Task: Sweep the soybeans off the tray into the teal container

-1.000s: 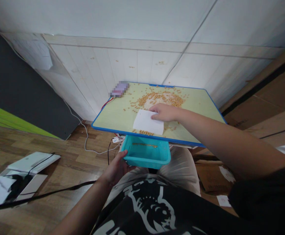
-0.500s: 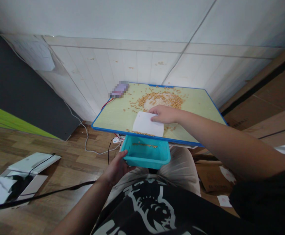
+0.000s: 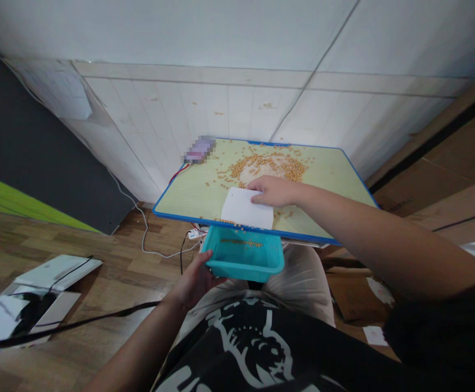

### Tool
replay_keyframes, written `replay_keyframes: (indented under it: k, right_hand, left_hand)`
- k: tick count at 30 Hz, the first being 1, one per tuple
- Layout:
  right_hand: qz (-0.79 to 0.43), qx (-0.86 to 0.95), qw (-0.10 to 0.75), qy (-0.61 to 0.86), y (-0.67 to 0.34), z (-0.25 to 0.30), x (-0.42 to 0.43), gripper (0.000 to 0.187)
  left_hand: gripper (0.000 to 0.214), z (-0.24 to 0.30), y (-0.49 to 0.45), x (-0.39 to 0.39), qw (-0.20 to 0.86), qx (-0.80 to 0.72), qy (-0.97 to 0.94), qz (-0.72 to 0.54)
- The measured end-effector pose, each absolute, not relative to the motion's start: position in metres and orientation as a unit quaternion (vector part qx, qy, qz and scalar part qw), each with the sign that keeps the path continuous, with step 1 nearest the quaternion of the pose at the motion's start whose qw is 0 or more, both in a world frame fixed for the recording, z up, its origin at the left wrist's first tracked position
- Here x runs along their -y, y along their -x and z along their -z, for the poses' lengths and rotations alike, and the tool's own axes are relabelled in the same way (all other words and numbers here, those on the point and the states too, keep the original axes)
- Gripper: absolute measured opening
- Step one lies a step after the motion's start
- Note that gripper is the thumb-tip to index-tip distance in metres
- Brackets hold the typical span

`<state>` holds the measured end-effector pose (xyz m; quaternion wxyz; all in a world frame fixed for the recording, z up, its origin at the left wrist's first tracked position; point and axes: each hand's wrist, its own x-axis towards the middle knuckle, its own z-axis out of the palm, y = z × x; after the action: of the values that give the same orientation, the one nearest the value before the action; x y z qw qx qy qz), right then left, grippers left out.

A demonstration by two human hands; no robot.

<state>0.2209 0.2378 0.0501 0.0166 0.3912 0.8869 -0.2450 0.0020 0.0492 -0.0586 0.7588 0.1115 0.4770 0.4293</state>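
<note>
One wall (image 3: 237, 32): white, plank-panelled lower down, with a few brownish marks.
Boxes (image 3: 437, 169): brown cardboard, along the right side; dark printing on them, too blurred to read.
Table (image 3: 192, 196): pale green top, blue edge, standing at the wall.
Shirt (image 3: 322, 348): black, with a pale graphic and bold letter-like shapes; I cannot make out any word.
Tub (image 3: 245, 269): turquoise, at the table's near edge, over the person's lap.
Paper (image 3: 69, 95): on the wall at left, its faint marks too dim to read.
Card (image 3: 241, 209): white, on the table, lower edge at the blue rim above the tub.
Grain (image 3: 251, 173): pale, heaped beyond the card.
Left hand (image 3: 196, 280): grasping the tub's left end, thumb over the rim.
Right hand (image 3: 273, 190): gripping the card's far right corner, thumb on top.
Device (image 3: 199, 149): purplish, pixelated, at the far left corner, red cable attached.
Beans (image 3: 296, 170): yellow; ringed around the grain, gathered below the card, lined up in the tub.
</note>
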Motion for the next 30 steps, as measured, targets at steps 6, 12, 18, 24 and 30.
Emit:
replay_keyframes:
  k: [6,12,18,24,30]
  right_hand:
    - [0.254,-0.886,0.011,-0.388,-0.223,-0.051,-0.236,0.026]
    - [0.260,-0.886,0.008,-0.385,-0.227,-0.047,-0.230,0.025]
    - [0.272,-0.874,-0.017,-0.403,-0.234,-0.058,-0.230,0.024]
    - [0.272,-0.856,-0.062,-0.435,-0.240,-0.080,-0.236,0.032]
    - [0.255,-0.859,-0.059,-0.439,-0.231,-0.076,-0.241,0.031]
  left_hand:
    - [0.056,0.061,0.000,-0.049,0.762,-0.472,-0.121,-0.426]
    - [0.060,0.062,0.001,-0.048,0.760,-0.470,-0.124,-0.432]
    - [0.063,0.064,0.001,-0.049,0.757,-0.471,-0.129,-0.434]
    - [0.065,0.063,0.002,-0.048,0.757,-0.473,-0.131,-0.431]
    - [0.064,0.068,0.011,-0.046,0.752,-0.476,-0.144,-0.432]
